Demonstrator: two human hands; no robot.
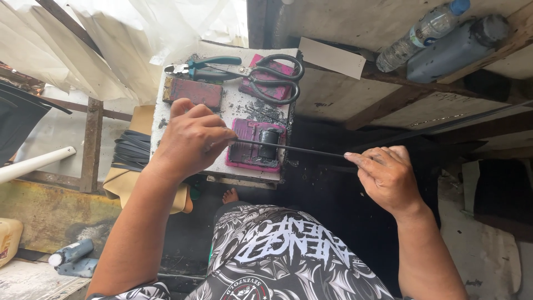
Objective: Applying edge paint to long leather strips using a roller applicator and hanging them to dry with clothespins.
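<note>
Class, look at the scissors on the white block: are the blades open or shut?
Shut. The scissors lie flat on the white block, blades together in one line beside the pliers, the black handle loops side by side.

L hand (191, 139) + R hand (386, 178) | pinch black strip (300, 149) | over pink pad (252, 147)

Thin rod-like strip (294, 149): black, plain
Rectangular ink pad under the strip (251, 151): magenta, black-stained, with a black roller
Flat white work board (236, 111): white, smeared with black ink
Metal scissors (272, 75): black handles, silver blades
Cutting pliers (202, 66): teal grips
Rectangular block (192, 91): dark red
Plastic bottle (425, 33): clear, blue cap
Printed shorts (277, 255): black with white lettering and grey pattern
</note>
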